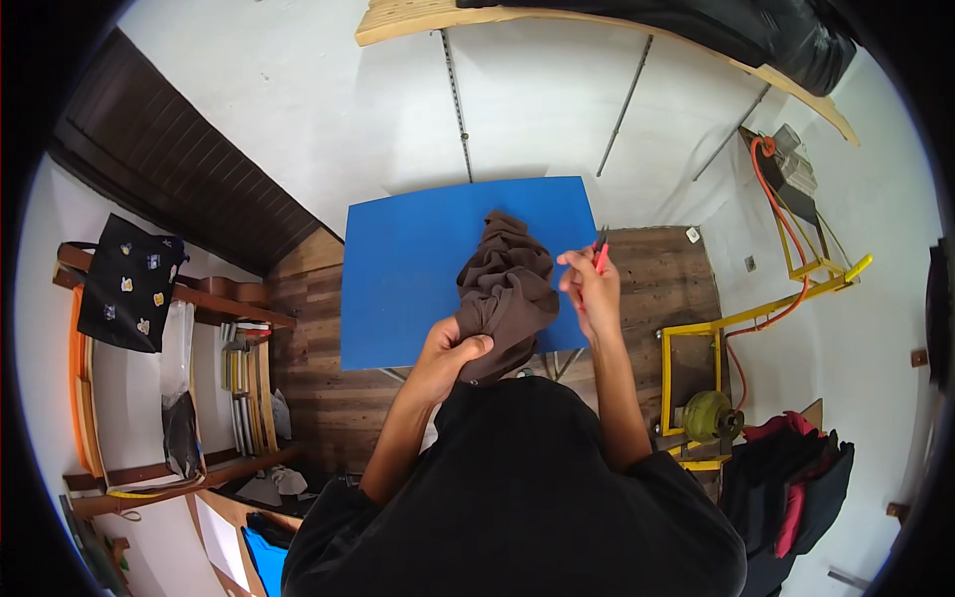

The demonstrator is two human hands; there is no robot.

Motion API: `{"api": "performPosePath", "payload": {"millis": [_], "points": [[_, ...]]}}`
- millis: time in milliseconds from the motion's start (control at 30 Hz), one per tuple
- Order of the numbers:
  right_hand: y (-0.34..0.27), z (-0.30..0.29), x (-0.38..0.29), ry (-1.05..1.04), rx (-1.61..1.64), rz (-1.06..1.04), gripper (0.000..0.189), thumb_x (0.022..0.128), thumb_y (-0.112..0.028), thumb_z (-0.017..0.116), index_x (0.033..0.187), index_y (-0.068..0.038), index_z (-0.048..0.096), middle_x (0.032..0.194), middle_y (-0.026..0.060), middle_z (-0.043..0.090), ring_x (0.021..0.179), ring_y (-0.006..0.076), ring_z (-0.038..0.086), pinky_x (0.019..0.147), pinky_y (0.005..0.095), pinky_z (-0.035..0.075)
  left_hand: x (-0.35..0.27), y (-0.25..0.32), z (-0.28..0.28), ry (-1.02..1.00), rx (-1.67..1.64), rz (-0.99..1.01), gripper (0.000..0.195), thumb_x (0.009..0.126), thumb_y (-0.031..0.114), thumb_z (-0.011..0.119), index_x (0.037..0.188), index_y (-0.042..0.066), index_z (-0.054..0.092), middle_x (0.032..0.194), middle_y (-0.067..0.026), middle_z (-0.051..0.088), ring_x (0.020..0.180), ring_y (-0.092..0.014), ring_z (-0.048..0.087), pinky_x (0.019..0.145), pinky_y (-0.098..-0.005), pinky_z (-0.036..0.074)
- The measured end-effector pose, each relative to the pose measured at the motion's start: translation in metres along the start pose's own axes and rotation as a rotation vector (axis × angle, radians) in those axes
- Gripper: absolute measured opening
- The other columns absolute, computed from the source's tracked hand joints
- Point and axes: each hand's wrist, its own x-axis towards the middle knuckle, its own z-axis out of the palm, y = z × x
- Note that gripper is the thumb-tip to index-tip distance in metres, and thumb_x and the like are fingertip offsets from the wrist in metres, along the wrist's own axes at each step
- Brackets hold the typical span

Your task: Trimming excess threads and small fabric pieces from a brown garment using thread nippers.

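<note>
My left hand [446, 354] grips the near end of a bunched brown cloth [511, 287], thumb on top. The cloth lies in folds across the blue tabletop [403, 276], and its near end hangs at the table's front edge. In my right hand [593, 287] is a small pair of thread snips [601, 254] with red handles and dark blades pointing away from me. That hand is raised by the table's right edge, a short gap from the cloth. Its fingers partly hide the snips' handles.
On the right stands a yellow metal frame [690, 328] with an orange hose and a green gas cylinder [709, 416]. Dark and red garments [791, 477] are piled behind it. To the left, a wooden shelf [246, 310] holds books; a black bag [130, 283] hangs there.
</note>
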Motion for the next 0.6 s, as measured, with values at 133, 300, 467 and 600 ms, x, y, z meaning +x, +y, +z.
{"api": "performPosePath", "payload": {"millis": [133,300,467,600], "points": [[-0.042,0.029,-0.048,-0.25,-0.273,0.009,0.02,0.093,-0.023,0.051,0.081,-0.008,0.049,0.066,0.0004,0.052,0.046,0.004,0.036,0.041,0.0213,0.026,-0.008,0.006,0.007,0.07,0.082,0.024,0.033,0.091,0.009,0.057,0.121,-0.004,0.055,0.112,-0.005,0.062,0.1,-0.012,0.058,0.088,-0.0271,0.046],[-0.051,0.047,-0.083,-0.426,-0.951,-0.418,0.02,0.083,-0.016,0.066,0.09,0.0,0.057,0.072,0.0101,0.057,0.059,0.0197,0.055,0.055,0.0299,0.043,-0.005,0.007,0.013,0.11,-0.009,0.049,0.028,0.095,0.015,0.058,0.117,-0.002,0.058,0.107,-0.0021,0.063,0.096,-0.008,0.057,0.083,-0.0247,0.046],[-0.049,0.057,-0.084,-0.419,-1.023,-0.587,0.024,0.075,-0.013,0.073,0.091,-0.001,0.059,0.076,0.0121,0.06,0.061,0.028,0.06,0.056,0.0327,0.048,-0.003,0.009,0.009,0.09,0.055,0.054,0.022,0.094,0.015,0.059,0.109,-0.001,0.062,0.097,0.0008,0.064,0.087,-0.005,0.055,0.076,-0.0225,0.045],[-0.043,0.053,-0.082,-0.397,-1.049,-0.626,0.023,0.075,-0.014,0.074,0.086,-0.002,0.057,0.075,0.0105,0.059,0.059,0.0276,0.059,0.052,0.0337,0.047,-0.004,0.01,0.007,0.066,0.044,0.028,0.021,0.093,0.013,0.059,0.108,-0.001,0.063,0.095,0.0012,0.064,0.085,-0.005,0.055,0.075,-0.0223,0.045]]}}
